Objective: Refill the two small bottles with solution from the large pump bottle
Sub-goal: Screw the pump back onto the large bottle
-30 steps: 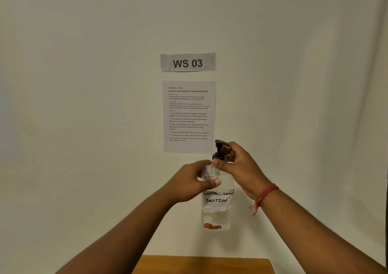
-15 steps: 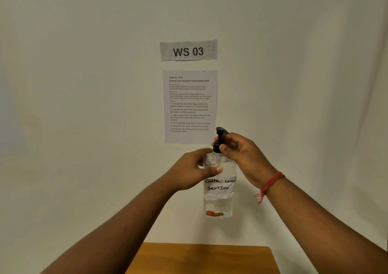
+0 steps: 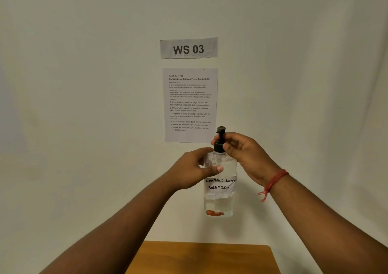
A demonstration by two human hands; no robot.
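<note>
A large clear pump bottle (image 3: 219, 198), with a white label hand-lettered "CONTACT LENS SOLUTION" and clear liquid inside, is held upright in the air above the table. My left hand (image 3: 194, 169) grips its shoulder from the left. My right hand (image 3: 241, 149) pinches the black pump cap (image 3: 219, 141) at the collar from the right. A red thread bracelet is on my right wrist. The two small bottles are out of view.
A wooden table (image 3: 201, 257) shows at the bottom edge, below the bottle. On the pale wall behind hang a "WS 03" sign (image 3: 188, 48) and a printed task sheet (image 3: 190, 105).
The view shifted so the bottle and both hands sit slightly higher over more visible table. My right fingers have turned around the pump collar; my left hand's grip is unchanged.
</note>
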